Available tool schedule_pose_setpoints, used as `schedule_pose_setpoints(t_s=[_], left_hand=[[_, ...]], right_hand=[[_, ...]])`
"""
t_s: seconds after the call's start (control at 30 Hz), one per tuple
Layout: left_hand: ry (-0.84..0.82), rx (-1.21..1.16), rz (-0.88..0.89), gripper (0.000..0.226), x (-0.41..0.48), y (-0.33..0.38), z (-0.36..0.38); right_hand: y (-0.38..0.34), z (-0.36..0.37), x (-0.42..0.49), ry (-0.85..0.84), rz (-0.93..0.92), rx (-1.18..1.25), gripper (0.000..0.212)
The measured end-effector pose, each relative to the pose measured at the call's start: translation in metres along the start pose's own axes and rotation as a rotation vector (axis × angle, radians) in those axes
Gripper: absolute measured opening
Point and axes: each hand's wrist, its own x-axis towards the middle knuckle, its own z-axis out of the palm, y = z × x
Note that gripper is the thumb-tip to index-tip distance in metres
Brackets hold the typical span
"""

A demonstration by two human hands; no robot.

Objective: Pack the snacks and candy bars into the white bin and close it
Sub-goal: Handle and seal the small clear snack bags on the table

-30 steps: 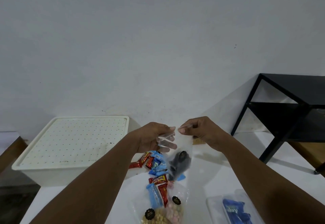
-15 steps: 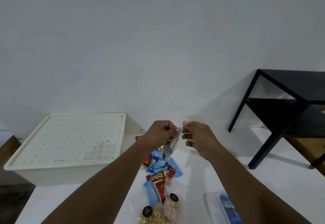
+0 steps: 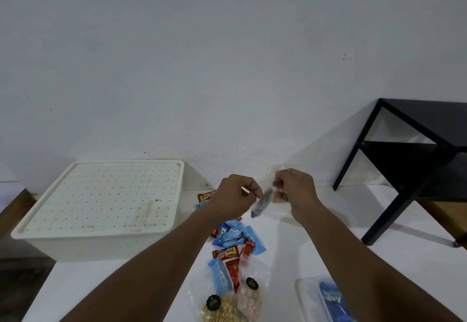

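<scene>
**Snacks await packing:** A small clear bag (image 3: 261,204) with dark contents is held up between two bare hands above a white bench (image 3: 303,240), over the far end of a scatter of sweets. The bag's upper edge is pinched on one side by the curled fingers (image 3: 252,187) of the left hand (image 3: 233,196). On the other side it is pinched by the curled fingers of the right hand (image 3: 297,192). The bag is thus hung tilted in the narrow gap between the hands, clear of the bench. Its contents are blurred and cannot be made out further.

The white bin (image 3: 101,245) is seen at the left of the bench, set against the wall (image 3: 227,68). Its perforated lid (image 3: 106,195) is seated on top, and the bin is kept well apart from the held bag. Candy bars (image 3: 233,239) in red and blue wrappers are heaped loosely on the bench below the hands, partly hidden by the left forearm. Nearer the camera, two clear snack bags (image 3: 235,304) with round dark labels are laid side by side. One is filled with pale yellow pieces, the other with pink ones, and both are overlapped by the nearest candy bars. A clear tub (image 3: 303,294) holding a blue packet (image 3: 332,301) is cut off by the lower right edge of the view. A black shelf unit (image 3: 417,159) is stood on the bench at far right, near the wall.
</scene>
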Motion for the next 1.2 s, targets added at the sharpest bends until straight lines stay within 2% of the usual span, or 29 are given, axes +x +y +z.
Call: schedule_pose_setpoints(t_s=[0.17, 0.3, 0.37, 0.43, 0.53, 0.73, 1.07, 1.2], left_hand=[[-0.016, -0.164, -0.078, 0.022, -0.002, -0.004, 0.002], [-0.214, 0.009, -0.072, 0.035, 0.001, -0.021, 0.018], [-0.237, 0.048, -0.097, 0.044, 0.007, -0.032, 0.032], [-0.165, -0.010, -0.139, 0.042, 0.018, -0.036, 0.044], [-0.057, -0.075, -0.170, 0.031, 0.038, -0.040, 0.055], [-0.043, -0.114, -0.229, 0.030, 0.076, -0.062, 0.070], [0.085, 0.039, -0.314, 0.029, 0.169, -0.129, 0.101], [0.085, 0.070, -0.384, 0.033, 0.203, -0.159, 0.110]], right_hand=[[-0.003, -0.004, 0.010, 0.057, -0.058, -0.116, 0.018], [-0.005, -0.008, 0.019, 0.054, -0.057, -0.082, 0.015], [-0.001, -0.011, 0.024, 0.027, -0.057, -0.078, 0.017], [0.005, -0.017, 0.030, -0.014, -0.058, -0.085, 0.019], [0.018, -0.036, 0.045, -0.145, -0.050, -0.095, 0.010], [0.056, -0.066, 0.087, -0.359, -0.023, -0.333, 0.017], [0.098, -0.045, 0.207, -0.435, -0.007, -0.432, 0.027], [0.118, -0.030, 0.253, -0.433, -0.018, -0.444, 0.031]])
